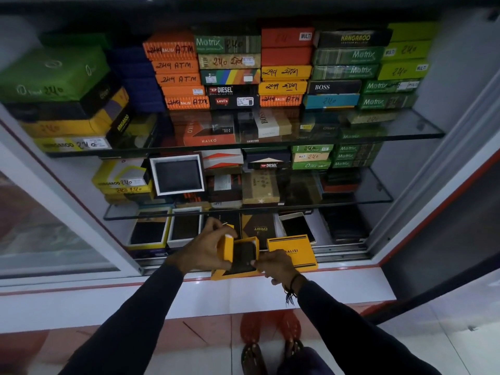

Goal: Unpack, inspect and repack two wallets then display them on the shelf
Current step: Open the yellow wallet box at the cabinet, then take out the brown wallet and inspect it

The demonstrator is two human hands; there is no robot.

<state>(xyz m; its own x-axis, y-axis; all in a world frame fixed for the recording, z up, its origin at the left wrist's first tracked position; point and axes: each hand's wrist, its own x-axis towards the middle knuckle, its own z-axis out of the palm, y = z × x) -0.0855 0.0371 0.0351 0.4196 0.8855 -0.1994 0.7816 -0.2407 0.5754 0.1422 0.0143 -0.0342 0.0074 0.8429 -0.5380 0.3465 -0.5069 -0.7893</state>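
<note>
An open yellow wallet box (228,249) is held tilted at the front edge of the lowest shelf, with a dark wallet (244,257) lying inside it. My left hand (205,250) grips the box's left wall from above. My right hand (276,263) pinches the wallet's lower right corner. Just right of the box lies its yellow lid (293,253), printed BALISI, partly under my right hand.
The glass-shelved cabinet (243,147) is packed with stacked wallet boxes in orange, green, yellow and black. Open boxes showing dark wallets (178,175) stand on the middle and lowest shelves. A white ledge (189,296) runs below the cabinet. The sliding glass door (48,234) stands at the left.
</note>
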